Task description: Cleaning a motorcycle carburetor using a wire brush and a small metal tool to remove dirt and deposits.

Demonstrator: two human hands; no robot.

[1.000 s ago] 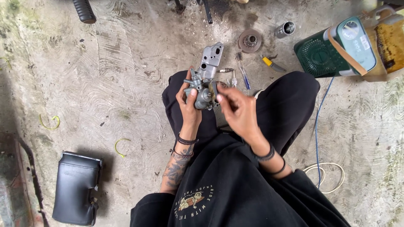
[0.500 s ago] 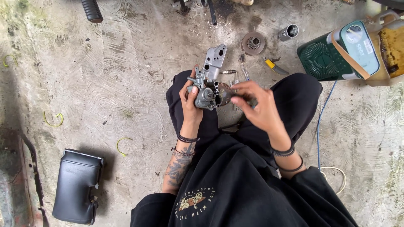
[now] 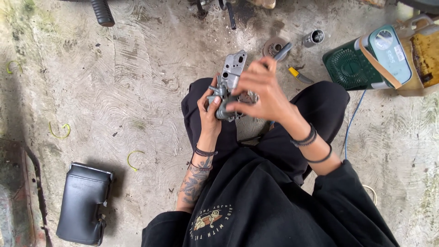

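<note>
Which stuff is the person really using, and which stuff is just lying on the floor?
In use:
- grey metal engine part, gripped by the left hand
- slim tool with a dark handle, held in the right hand

Lying about:
- black seat
- green fan
- round metal disc
- small metal cylinder
- yellow-handled tool
- blue cable

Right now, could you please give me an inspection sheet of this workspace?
Surface: bare concrete floor, swirl-marked and stained.
Job's things: grey metal engine part held above the lap; slim dark tool in the right hand.
Clutter: black seat, round metal disc, metal cylinder, yellow-handled tool, green case, yellow wire loops.
Hands: left hand grips the part from below; right hand over it.
Cables: blue cable by the right leg.
Surroundings: black handlebar grip at the top edge.
</note>
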